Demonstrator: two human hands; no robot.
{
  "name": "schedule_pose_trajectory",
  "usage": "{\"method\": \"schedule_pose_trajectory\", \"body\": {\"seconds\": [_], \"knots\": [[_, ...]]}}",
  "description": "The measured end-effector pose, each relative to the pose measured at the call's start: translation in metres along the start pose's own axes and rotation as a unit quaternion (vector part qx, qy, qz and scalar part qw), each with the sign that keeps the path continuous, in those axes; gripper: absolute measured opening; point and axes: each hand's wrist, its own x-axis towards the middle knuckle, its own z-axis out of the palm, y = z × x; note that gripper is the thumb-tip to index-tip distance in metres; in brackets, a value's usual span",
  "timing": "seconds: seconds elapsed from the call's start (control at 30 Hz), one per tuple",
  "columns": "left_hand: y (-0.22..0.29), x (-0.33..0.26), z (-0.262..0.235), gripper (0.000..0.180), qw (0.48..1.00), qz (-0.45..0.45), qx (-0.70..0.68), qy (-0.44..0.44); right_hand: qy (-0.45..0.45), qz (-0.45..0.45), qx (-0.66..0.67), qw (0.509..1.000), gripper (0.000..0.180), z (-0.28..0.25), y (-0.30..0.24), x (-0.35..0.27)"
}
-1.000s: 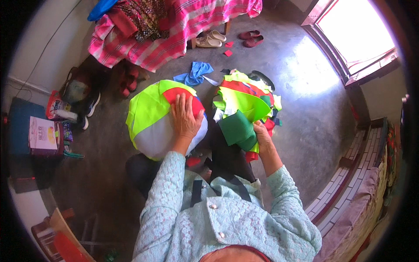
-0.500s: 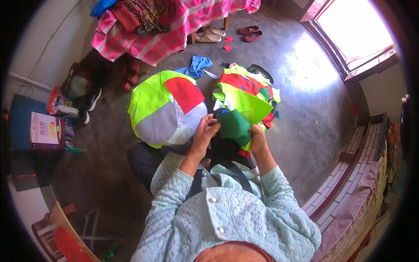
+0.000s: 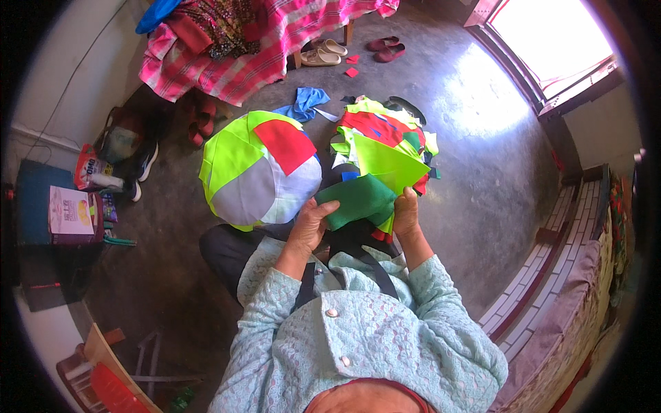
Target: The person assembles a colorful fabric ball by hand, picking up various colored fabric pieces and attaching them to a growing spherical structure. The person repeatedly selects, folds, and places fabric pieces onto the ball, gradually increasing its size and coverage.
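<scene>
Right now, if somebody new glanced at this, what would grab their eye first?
Probably the round bundle of neon yellow, grey, white and red cloth, left of centre, with a heap of bright scraps to its right. Next, the green cloth between the left hand and right hand, then the pink checked cover across the top.

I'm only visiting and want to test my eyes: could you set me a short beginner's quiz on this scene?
1. True or false: the left hand and the right hand both hold the green fabric.
2. What colour is the four-cornered patch on the upper right of the round bundle? (a) black (b) red (c) brown
3. Fill in: the crumpled blue cloth lies on the ____.

Key: 1. True. 2. b. 3. Floor.
</scene>
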Motion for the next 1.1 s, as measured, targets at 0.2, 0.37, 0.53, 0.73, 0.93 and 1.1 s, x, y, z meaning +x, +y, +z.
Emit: {"method": "schedule_pose_trajectory", "body": {"seconds": [0.2, 0.37, 0.53, 0.73, 0.93, 1.1], "knots": [[0.018, -0.022, -0.010, 0.042, 0.999, -0.005, 0.002, -0.034, 0.132, 0.016, -0.107, 0.985, 0.037, -0.008, 0.006, 0.011], [0.045, -0.042, 0.000, 0.047, 0.998, 0.044, 0.005, -0.035, 0.163, 0.037, -0.085, 0.982, 0.037, -0.017, 0.004, 0.011], [0.062, -0.052, -0.014, 0.044, 0.994, 0.100, -0.035, -0.003, 0.174, 0.016, 0.015, 0.985, 0.033, -0.027, 0.006, 0.005], [0.085, -0.058, -0.024, 0.052, 0.980, 0.151, -0.111, -0.070, 0.200, -0.023, -0.032, 0.979, 0.030, -0.016, 0.011, -0.002], [0.120, -0.060, -0.016, 0.078, 0.968, 0.212, -0.124, -0.042, 0.217, -0.026, -0.025, 0.975, 0.032, -0.021, 0.013, -0.005], [0.169, -0.050, -0.003, 0.076, 0.957, 0.222, -0.166, -0.082, 0.213, -0.044, -0.064, 0.974, 0.033, -0.037, 0.016, -0.003]]}}
